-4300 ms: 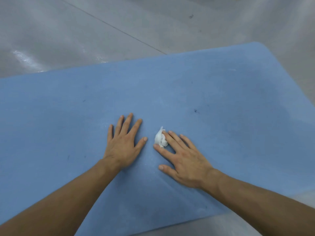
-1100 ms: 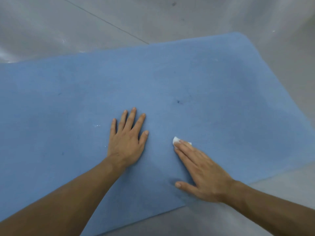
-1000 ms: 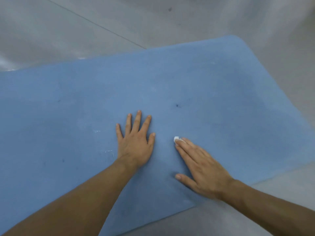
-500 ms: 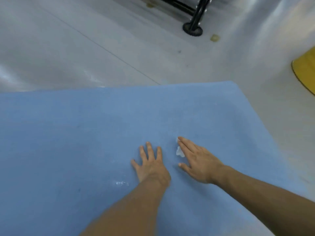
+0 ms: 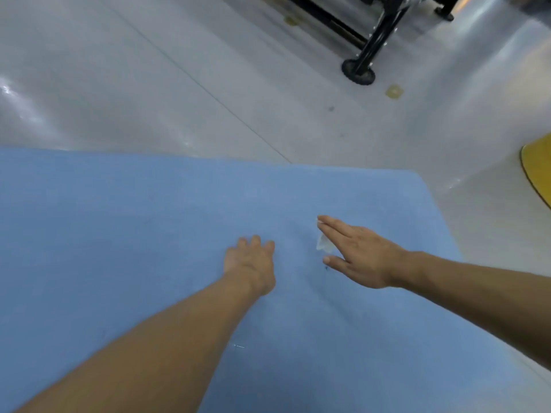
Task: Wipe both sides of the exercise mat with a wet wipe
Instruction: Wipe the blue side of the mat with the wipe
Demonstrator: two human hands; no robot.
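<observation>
Covering the wet wipe (image 5: 323,245), right hand (image 5: 362,259) lies near right edge of mat (image 5: 119,234).

One blue mat (image 5: 119,234), one white wipe (image 5: 323,245), two hands (image 5: 250,263) (image 5: 362,257), one black frame (image 5: 372,40) (partly cropped), one yellow object (image 5: 539,174).

Glossy pale grey floor (image 5: 179,93) crossed by a thin seam, with a black metal stand (image 5: 362,65) far right and a yellow curved object (image 5: 538,174) at the right edge.
</observation>
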